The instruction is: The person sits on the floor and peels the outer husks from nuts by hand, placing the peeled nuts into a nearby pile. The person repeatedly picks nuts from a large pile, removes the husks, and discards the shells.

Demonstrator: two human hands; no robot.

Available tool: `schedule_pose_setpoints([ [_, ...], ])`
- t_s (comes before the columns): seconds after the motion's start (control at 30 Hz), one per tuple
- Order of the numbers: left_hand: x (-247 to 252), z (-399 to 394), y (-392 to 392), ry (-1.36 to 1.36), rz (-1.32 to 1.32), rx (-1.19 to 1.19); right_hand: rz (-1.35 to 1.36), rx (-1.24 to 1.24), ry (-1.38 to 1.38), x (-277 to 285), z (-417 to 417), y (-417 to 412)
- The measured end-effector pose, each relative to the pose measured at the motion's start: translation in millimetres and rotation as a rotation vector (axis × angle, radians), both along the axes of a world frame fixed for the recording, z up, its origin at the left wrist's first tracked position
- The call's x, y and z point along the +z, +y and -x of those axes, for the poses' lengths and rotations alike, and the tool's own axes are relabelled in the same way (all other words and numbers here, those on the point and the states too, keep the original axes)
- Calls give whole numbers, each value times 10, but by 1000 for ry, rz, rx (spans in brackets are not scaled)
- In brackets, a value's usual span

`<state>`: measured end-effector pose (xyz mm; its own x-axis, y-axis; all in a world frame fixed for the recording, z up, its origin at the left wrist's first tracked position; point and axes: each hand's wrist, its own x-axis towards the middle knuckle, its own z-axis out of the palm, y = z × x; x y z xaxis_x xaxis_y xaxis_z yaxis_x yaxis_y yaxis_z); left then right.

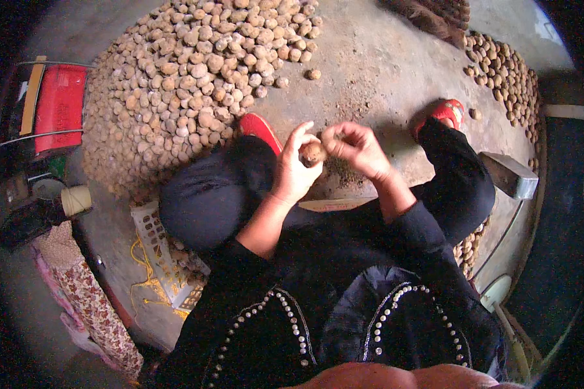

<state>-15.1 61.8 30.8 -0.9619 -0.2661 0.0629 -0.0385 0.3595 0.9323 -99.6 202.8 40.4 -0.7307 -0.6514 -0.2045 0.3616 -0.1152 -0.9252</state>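
A round, brown, potato-like tuber (312, 153) is held in my left hand (294, 167), between the curled fingers and the thumb. Close beside its right side is my right hand (357, 148), fingers bent and thumb near the index finger; whether something small is pinched there cannot be told. Both hands are above the floor between my knees. Loose dirt crumbs (350, 177) lie on the concrete below them. A large heap of similar tubers (190, 82) spreads out at the upper left, and a single one (313, 74) sits apart from it.
A second tuber pile (506, 78) lies at the right, near a metal box (511, 175). A plastic crate (158, 253) with yellow netting (151, 282) stands by my left knee. Farther left are a red container (61, 109) and a floral cloth-covered object (95, 306). Brown fabric (433, 19) lies at the top.
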Motion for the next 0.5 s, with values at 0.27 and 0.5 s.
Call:
schedule_pose_setpoints([
  [0.27, 53, 8, 2, 37, -82, -35, -228, -215, 235, -333, 76, 24],
  [0.5, -38, 20, -17, 75, 54, 27, -407, 105, 247, -67, -59, -14],
])
